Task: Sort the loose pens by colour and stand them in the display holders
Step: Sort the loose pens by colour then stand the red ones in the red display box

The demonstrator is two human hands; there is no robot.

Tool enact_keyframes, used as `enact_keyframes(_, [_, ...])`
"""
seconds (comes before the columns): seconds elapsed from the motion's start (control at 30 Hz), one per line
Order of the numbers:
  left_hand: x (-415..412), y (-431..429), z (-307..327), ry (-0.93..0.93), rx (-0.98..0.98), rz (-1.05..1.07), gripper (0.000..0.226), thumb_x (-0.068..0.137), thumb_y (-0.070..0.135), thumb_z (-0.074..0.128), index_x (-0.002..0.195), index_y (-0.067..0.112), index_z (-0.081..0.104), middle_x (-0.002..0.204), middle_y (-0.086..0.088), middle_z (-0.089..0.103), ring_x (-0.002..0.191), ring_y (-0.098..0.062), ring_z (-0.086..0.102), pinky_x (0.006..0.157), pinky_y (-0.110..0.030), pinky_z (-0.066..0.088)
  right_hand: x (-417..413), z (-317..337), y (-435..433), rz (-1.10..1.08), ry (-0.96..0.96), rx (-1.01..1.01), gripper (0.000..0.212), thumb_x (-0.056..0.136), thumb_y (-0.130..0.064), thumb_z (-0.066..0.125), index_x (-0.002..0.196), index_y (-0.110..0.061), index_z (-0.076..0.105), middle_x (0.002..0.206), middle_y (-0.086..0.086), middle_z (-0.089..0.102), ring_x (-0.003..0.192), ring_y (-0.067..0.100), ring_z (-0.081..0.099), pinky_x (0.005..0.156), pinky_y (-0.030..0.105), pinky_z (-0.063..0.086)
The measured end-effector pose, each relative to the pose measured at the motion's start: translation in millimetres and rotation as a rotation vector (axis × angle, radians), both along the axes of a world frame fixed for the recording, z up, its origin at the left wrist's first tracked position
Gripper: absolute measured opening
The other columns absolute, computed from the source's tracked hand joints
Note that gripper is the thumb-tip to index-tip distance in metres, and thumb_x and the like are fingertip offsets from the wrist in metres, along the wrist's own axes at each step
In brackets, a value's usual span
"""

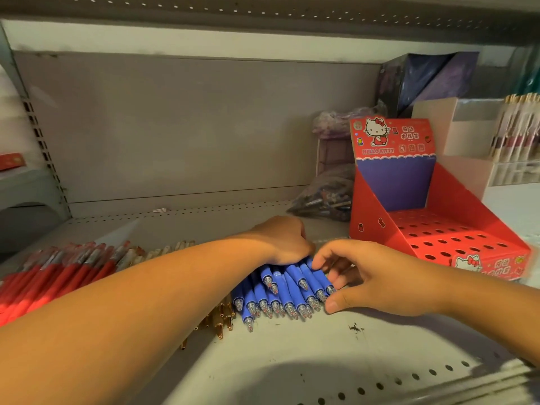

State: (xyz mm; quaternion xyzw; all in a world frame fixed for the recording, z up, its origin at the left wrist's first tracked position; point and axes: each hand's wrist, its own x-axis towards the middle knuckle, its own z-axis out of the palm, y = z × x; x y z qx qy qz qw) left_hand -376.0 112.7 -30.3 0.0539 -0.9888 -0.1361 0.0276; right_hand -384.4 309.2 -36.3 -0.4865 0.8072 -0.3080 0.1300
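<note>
Three colour groups lie on the shelf (321,346). Farthest left, the red pens (49,276) make a loose heap, and the gold pens (218,318) show on both sides of the left forearm, which hides their middles. Next come the blue pens (286,290), packed side by side, long axes running away from the person and clear tips pointing back toward them. The left hand (283,241) lies over the far part of this bundle with fingers curled down onto it, holding it together. The right hand (365,276) is loosely spread at the bundle's right edge, fingertips touching the outermost pens and thumb near the tips, gripping nothing.

Right of both hands and a little farther back stands the red display holder (377,226), its stepped top full of holes with no pens in them. The right hand is nearer to it, and nothing lies between. A likely next step is lifting blue pens rightward and turning them upright. A bag of pens (324,197) sits behind, clear of that path.
</note>
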Motion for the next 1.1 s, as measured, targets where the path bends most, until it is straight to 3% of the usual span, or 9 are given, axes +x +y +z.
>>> enact_keyframes(0.23, [9.2, 5.5, 5.3, 0.035, 0.064, -0.011, 0.036, 0.091, 0.043, 0.046, 0.112, 0.025, 0.070, 0.116, 0.002, 0.067, 0.100, -0.018, 0.060, 0.089, -0.034, 0.050, 1.0, 2.2, -1.2, 0.050, 0.207, 0.136, 0.052, 0.077, -0.049, 0.076, 0.120, -0.044, 0.047, 0.112, -0.016, 0.048, 0.101, 0.003, 0.054, 0.092, 0.025, 0.048])
enact_keyframes(0.4, [22.3, 9.5, 16.1, 0.166, 0.148, 0.064, 0.033, 0.095, 0.039, 0.042, 0.102, 0.021, 0.068, 0.102, 0.000, 0.067, 0.092, -0.020, 0.060, 0.082, -0.036, 0.049, 5.3, 6.4, -3.4, 0.093, 0.197, 0.170, 0.060, 0.078, -0.054, 0.071, 0.128, -0.052, 0.037, 0.121, -0.023, 0.040, 0.115, -0.005, 0.045, 0.100, 0.018, 0.041])
enact_keyframes(0.5, [34.0, 5.8, 26.0, 0.177, 0.131, 0.154, 0.035, 0.095, 0.037, 0.043, 0.109, 0.017, 0.068, 0.104, -0.003, 0.068, 0.095, -0.022, 0.062, 0.084, -0.037, 0.049, 7.4, 9.1, -3.8, 0.105, 0.189, 0.198, 0.061, 0.082, -0.055, 0.068, 0.134, -0.051, 0.036, 0.129, -0.021, 0.042, 0.122, -0.002, 0.044, 0.105, 0.025, 0.040])
enact_keyframes(0.63, [59.8, -8.4, 32.4, 0.136, 0.046, 0.247, 0.025, 0.091, 0.025, 0.049, 0.097, 0.012, 0.069, 0.084, -0.003, 0.057, 0.073, -0.022, 0.055, 0.066, -0.035, 0.046, 11.2, 13.3, -5.0, 0.100, 0.231, 0.192, 0.052, 0.085, -0.055, 0.064, 0.132, -0.048, 0.042, 0.131, -0.018, 0.046, 0.120, 0.004, 0.049, 0.104, 0.032, 0.043])
enact_keyframes(0.77, [102.0, -33.9, 42.8, 0.173, 0.089, 0.296, 0.015, 0.095, 0.026, 0.055, 0.093, 0.017, 0.067, 0.091, 0.001, 0.065, 0.080, -0.018, 0.060, 0.070, -0.031, 0.050, 14.1, 19.5, -10.8, 0.045, 0.248, 0.117, 0.031, 0.085, -0.052, 0.063, 0.115, -0.045, 0.057, 0.113, -0.009, 0.064, 0.092, 0.008, 0.067, 0.089, 0.039, 0.052])
enact_keyframes(0.87, [140.9, -61.6, 49.5, 0.245, 0.154, 0.358, 0.009, 0.096, 0.027, 0.058, 0.090, 0.027, 0.065, 0.094, 0.005, 0.065, 0.083, -0.011, 0.060, 0.063, -0.022, 0.045, 17.1, 25.7, -22.5, 0.027, 0.281, 0.069, 0.029, 0.087, -0.050, 0.062, 0.114, -0.038, 0.061, 0.117, -0.013, 0.063, 0.104, 0.009, 0.062, 0.094, 0.036, 0.051])
enact_keyframes(1.0, [190.0, -93.2, 48.2, 0.299, 0.129, 0.429, 0.020, 0.096, 0.026, 0.057, 0.108, 0.015, 0.069, 0.107, -0.004, 0.067, 0.099, -0.025, 0.062, 0.082, -0.034, 0.050, 31.5, 36.7, -48.8, 0.037, 0.233, 0.024, 0.031, 0.092, -0.040, 0.063, 0.119, -0.024, 0.064, 0.116, -0.012, 0.065, 0.107, 0.006, 0.061, 0.093, 0.023, 0.048])
enact_keyframes(1.1, [222.0, -113.2, 44.1, 0.348, 0.166, 0.469, 0.014, 0.092, 0.022, 0.057, 0.087, 0.014, 0.067, 0.091, -0.004, 0.061, 0.081, -0.024, 0.054, 0.071, -0.030, 0.044, 49.3, 45.4, -71.6, 0.010, 0.175, -0.027, 0.036, 0.093, -0.040, 0.062, 0.124, -0.022, 0.063, 0.119, -0.009, 0.066, 0.109, 0.010, 0.061, 0.090, 0.022, 0.045])
